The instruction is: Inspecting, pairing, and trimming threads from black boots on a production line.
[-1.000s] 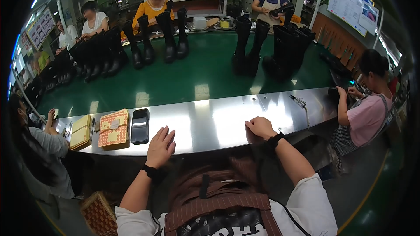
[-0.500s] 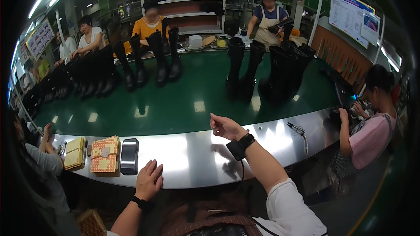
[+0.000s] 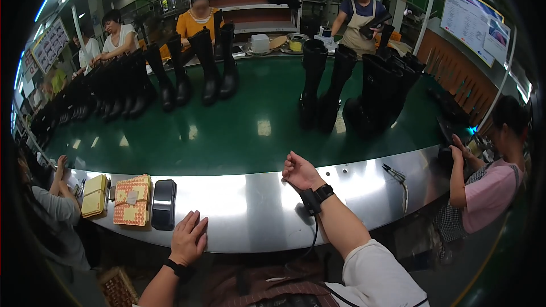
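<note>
My left hand rests at the front edge of the metal ledge with its fingers stretched out and holding nothing. Beside it lies a dark rectangular case. My right hand hovers over the far side of the ledge, by the green belt. Its fingers are loosely curled, palm side turned up, and nothing shows in them. A black box with a cable is strapped at my right wrist. Beyond this hand stand several tall black boots. More black boots stand upright across the belt to the left.
Left of the case lie an orange-patterned bundle and a yellow bundle. A thin tool with green handles lies on the ledge at right. Co-workers sit or stand around the belt, one in pink close at right.
The whole view has shifted slightly. My right hand's fingers have curled in more and the wrist has turned. My left hand stays on the ledge, and the boots stand where they were.
</note>
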`<state>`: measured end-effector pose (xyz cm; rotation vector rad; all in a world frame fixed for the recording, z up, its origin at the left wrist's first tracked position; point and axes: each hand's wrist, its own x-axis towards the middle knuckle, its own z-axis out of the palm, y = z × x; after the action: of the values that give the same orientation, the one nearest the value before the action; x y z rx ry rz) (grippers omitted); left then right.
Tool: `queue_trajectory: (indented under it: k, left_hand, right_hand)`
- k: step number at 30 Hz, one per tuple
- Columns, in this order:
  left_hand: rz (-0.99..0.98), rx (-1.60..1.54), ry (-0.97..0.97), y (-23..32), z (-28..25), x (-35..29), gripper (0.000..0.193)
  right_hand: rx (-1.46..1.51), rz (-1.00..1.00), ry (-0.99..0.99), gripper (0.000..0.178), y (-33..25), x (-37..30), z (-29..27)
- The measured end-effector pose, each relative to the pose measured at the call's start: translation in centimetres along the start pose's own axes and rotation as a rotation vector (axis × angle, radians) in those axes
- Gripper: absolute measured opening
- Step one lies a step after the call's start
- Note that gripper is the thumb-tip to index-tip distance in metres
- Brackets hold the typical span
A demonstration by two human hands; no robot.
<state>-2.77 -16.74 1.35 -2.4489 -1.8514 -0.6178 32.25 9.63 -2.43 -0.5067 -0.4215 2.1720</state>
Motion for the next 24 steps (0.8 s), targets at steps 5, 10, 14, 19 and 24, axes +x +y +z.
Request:
queue_trajectory:
  k: [5, 10, 14, 19, 24]
  left_hand:
    - [0.003, 0.008, -0.009, -0.3, 0.3, -0.4, 0.052]
    - [-0.014, -0.068, -0.004, 1.1, -1.5, 1.5, 0.044]
    - [-0.012, -0.419, 0.078, 4.3, -7.5, 6.3, 0.028]
    - [0.383, -1.006, 0.263, 11.5, -17.9, 8.7, 0.051]
    - [0.359, -1.249, 0.644, 17.9, -21.4, 7.5, 0.046]
  right_hand:
    - [-0.026, -0.008, 0.029, 0.027, 0.0, -0.1, 0.1]
    - [-0.039, -0.032, 0.046, 0.027, 0.1, -0.4, 0.3]
    - [-0.056, -0.025, 0.039, 0.027, 0.1, -0.4, 0.5]
    - [-0.069, -0.018, 0.048, 0.027, -0.1, -0.6, 0.5]
    - [-0.044, 0.014, 0.018, 0.028, -0.4, -0.5, 0.8]
